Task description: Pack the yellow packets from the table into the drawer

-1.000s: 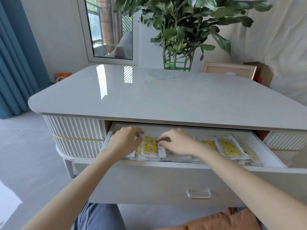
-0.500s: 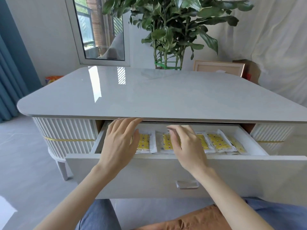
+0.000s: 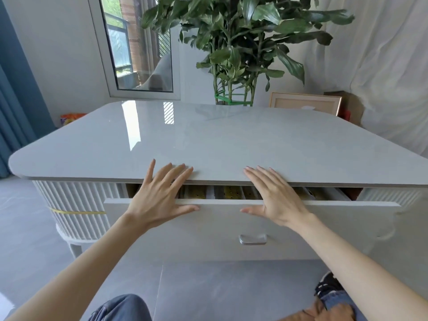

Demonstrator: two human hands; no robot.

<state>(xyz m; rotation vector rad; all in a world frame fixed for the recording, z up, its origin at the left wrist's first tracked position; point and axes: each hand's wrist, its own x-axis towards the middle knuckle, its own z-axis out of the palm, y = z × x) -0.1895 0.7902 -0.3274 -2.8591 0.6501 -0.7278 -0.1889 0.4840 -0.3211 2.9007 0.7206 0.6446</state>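
Wide white drawer [image 3: 231, 225] under glossy grey tabletop [image 3: 208, 140], nearly shut; both hands flat on its front.
Left hand [image 3: 159, 200] and right hand [image 3: 275, 200] splayed, gripping nothing; yellow dotted packets [image 3: 229, 192] lie inside the drawer, between hands, seen through narrow gap.

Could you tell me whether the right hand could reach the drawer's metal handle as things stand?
Probably yes. The right hand lies flat against the drawer front, open and holding nothing, and the metal handle sits just below it on the same panel, with nothing covering it or lying between them.
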